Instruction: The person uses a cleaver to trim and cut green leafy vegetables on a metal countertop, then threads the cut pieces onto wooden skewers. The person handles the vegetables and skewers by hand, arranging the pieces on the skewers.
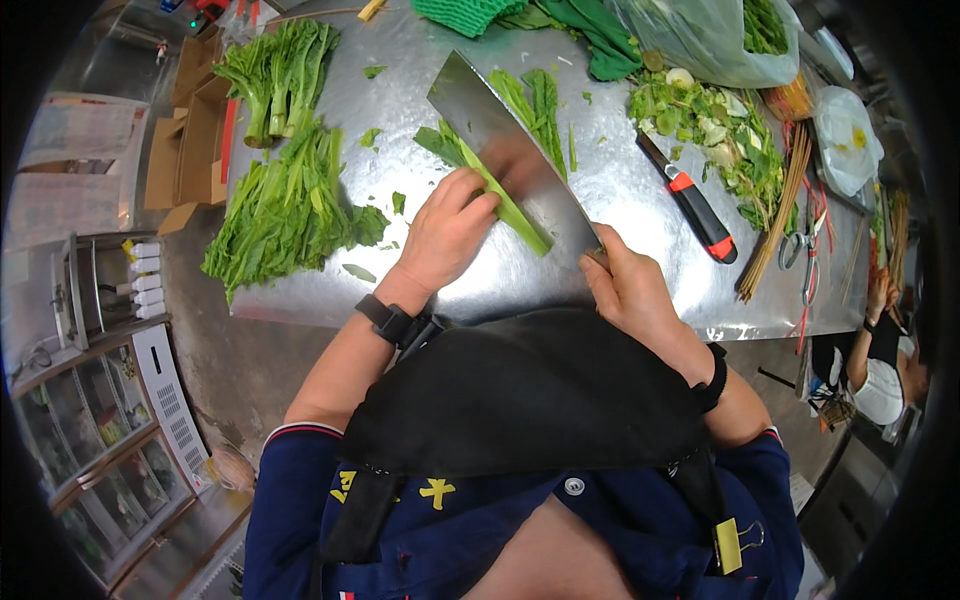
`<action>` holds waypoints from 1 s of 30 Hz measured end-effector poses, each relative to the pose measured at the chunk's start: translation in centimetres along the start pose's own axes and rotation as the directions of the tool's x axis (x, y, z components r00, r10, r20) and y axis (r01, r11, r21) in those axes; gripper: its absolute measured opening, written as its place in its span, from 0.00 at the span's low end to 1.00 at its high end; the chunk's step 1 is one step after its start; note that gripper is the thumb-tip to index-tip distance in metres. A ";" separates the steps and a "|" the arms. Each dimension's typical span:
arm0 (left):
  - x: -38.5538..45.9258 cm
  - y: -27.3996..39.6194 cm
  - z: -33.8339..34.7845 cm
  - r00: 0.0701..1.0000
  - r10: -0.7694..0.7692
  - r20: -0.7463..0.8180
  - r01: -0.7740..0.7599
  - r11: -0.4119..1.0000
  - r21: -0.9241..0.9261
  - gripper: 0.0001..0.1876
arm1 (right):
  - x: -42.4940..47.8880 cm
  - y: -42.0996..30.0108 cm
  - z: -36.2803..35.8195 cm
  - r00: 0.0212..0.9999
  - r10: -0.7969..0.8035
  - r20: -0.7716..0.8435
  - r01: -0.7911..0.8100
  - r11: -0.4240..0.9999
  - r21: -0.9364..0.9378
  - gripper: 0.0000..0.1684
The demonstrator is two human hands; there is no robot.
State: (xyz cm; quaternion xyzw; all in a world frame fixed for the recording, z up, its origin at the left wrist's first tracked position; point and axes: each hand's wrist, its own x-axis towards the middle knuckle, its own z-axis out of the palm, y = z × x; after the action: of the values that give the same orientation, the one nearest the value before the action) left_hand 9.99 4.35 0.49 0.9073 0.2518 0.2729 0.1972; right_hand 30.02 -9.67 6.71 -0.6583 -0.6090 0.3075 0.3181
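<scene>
My right hand [637, 285] grips the handle end of a broad cleaver [510, 142], its wide blade slanting up and to the left. Under my left hand [450, 225], a pale green leafy stalk [514, 217] is pinned to the steel table [480, 292]. The blade stands right beside this stalk and reflects my fingers; I cannot tell whether it touches. Beyond the blade, more green leaves [551, 105] lie on the table. Left of my left hand are a heap of cut leafy stalks [292, 202] and a bunch of whole stalks [281, 82].
At right lie a black-and-red utility knife [694, 202], leafy trimmings [712, 120], wooden skewers [776, 210] and scissors [806, 255]. A plastic bag of greens [705, 45] stands behind. Cardboard boxes [202, 127] stand past the left edge. Another person [877, 367] works at far right.
</scene>
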 end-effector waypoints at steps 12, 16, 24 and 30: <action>0.6 -0.2 -0.3 0.997 -0.063 0.037 0.064 0.997 -0.030 0.14 | 1.2 -0.6 0.1 0.996 0.067 0.063 -0.068 0.998 0.019 0.18; 0.8 -0.1 -0.4 0.998 -0.045 0.048 0.046 0.999 -0.024 0.13 | 1.5 -0.7 0.4 0.998 0.050 0.043 -0.050 0.999 0.004 0.17; 1.5 -0.7 -0.8 0.996 -0.005 0.088 0.008 0.999 -0.032 0.15 | 2.9 -1.4 0.5 0.994 0.090 0.065 -0.085 0.994 -0.074 0.18; 1.6 -1.5 -0.9 0.995 0.026 0.093 -0.020 0.998 -0.063 0.16 | 3.4 -2.4 0.9 0.989 0.134 0.067 -0.124 0.983 -0.135 0.18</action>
State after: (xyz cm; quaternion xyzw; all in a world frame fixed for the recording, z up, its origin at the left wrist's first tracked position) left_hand 10.11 6.64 1.08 0.9155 0.2233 0.2397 0.2336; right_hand 28.06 -6.09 8.04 -0.7035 -0.5956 0.3119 0.2303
